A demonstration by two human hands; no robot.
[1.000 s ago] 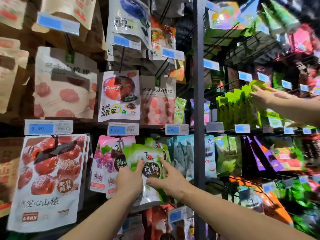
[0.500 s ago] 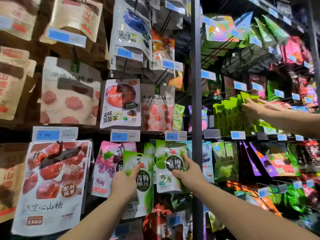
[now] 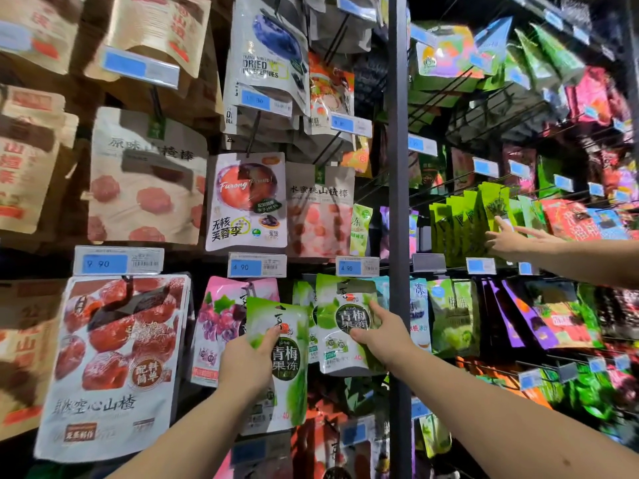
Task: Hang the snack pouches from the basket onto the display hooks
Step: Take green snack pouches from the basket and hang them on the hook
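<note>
Your left grip [image 3: 247, 363] clasps one green pouch [image 3: 287, 361] by its left edge, thumb on the front, overlapping the pink grape pouch [image 3: 221, 316]. Your right grip [image 3: 378, 335] pinches a second green pouch [image 3: 340, 316] higher up, its top just under a 4.90 price tag [image 3: 356, 266], beside the grey upright post [image 3: 397, 202].

The left hand [image 3: 247, 366] grips a green pouch [image 3: 288, 368] — low, before the pink packs [image 3: 221, 316]. The right hand [image 3: 380, 337] holds a second pouch [image 3: 337, 316] under a price tag [image 3: 356, 267], beside the post [image 3: 397, 167]. Far right, another hand [image 3: 508, 240] touches green packs [image 3: 456, 229].
</note>
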